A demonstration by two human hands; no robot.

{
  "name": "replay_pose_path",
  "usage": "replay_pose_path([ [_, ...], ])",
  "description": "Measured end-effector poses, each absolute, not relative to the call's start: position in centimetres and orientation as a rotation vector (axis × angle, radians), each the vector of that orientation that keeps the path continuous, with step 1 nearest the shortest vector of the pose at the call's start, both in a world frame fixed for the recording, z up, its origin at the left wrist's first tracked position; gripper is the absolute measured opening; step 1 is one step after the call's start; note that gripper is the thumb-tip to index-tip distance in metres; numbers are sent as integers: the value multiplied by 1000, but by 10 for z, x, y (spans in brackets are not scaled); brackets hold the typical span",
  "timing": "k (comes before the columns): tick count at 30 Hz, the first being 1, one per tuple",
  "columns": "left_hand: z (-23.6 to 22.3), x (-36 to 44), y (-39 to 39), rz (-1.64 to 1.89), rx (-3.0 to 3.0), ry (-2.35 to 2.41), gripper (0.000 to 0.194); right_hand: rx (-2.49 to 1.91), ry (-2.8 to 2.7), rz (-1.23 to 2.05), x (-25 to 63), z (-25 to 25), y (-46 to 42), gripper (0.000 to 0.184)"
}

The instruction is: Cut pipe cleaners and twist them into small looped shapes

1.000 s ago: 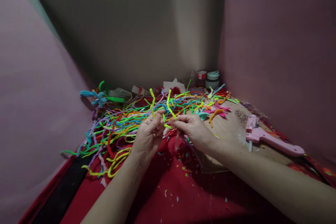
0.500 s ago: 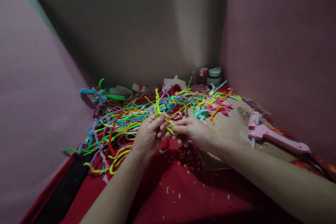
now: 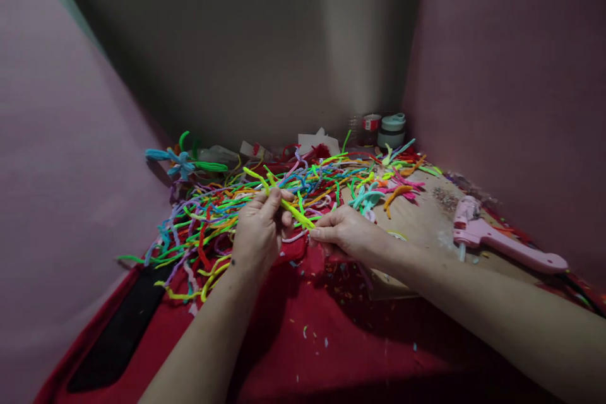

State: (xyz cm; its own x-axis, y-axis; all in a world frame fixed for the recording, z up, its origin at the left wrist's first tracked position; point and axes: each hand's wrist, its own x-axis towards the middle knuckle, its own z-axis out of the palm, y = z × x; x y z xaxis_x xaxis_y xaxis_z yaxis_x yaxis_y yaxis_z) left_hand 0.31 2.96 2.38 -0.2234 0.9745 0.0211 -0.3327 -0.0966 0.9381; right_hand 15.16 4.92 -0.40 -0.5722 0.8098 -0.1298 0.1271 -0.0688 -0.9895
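A bent yellow pipe cleaner (image 3: 297, 212) is stretched between my two hands in the middle of the view. My left hand (image 3: 262, 222) pinches it between thumb and fingers, and two loose ends stick out above the thumb. At its lower right tip, my right hand (image 3: 348, 231) grips the pipe cleaner with the fingertips. Behind and to the left of my hands spreads a tangled heap of pipe cleaners (image 3: 222, 202) in many colours.
On the right a pink glue gun (image 3: 509, 245) lies on a brown board (image 3: 426, 227). Bent pipe-cleaner pieces (image 3: 398, 196) rest on the board. A lidded cup (image 3: 392, 131) stands at the back. Small scraps dot the red cloth (image 3: 350, 341); a black strip (image 3: 120, 328) lies at left.
The yellow pipe cleaner went from upright and loosely curled to a straight slanting stretch between my hands. My right hand has moved slightly away from my left.
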Motion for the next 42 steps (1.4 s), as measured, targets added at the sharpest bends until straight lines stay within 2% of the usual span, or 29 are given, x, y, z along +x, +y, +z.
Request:
replay_pose_path([
  [4, 23, -7, 36, 1567, 805, 942, 14, -1011, -1640, 1763, 152, 3, 42, 24],
  [8, 26, -10, 37, 1565, 731, 904, 18, -1035, -1641, 1765, 152, 7, 38, 26],
  [12, 30, -10, 34, 1667, 885, 970, 13, -1055, -1639, 1792, 151, 6, 36, 25],
  [24, 42, -21, 31, 1825, 1046, 1098, 15, -1008, -1591, 1876, 151, 3, 30, 24],
  [28, 41, -39, 45, 1968, 766, 931, 23, -938, -1488, 1831, 155, -2, 36, 23],
  [31, 37, -46, 52, 1841, 645, 1010, 21, -855, -1406, 1788, 156, -6, 41, 21],
  [34, 30, -32, 46, 1557, 708, 1054, 3, -809, -1351, 1753, 156, -7, 43, 20],
  [38, 20, -1, 28, 1131, 997, 989, 15, -797, -1375, 1786, 156, -6, 41, 21],
  [42, 14, 13, 22, 1188, 1030, 1025, 14, -650, -1355, 1981, 157, -9, 42, 21],
])
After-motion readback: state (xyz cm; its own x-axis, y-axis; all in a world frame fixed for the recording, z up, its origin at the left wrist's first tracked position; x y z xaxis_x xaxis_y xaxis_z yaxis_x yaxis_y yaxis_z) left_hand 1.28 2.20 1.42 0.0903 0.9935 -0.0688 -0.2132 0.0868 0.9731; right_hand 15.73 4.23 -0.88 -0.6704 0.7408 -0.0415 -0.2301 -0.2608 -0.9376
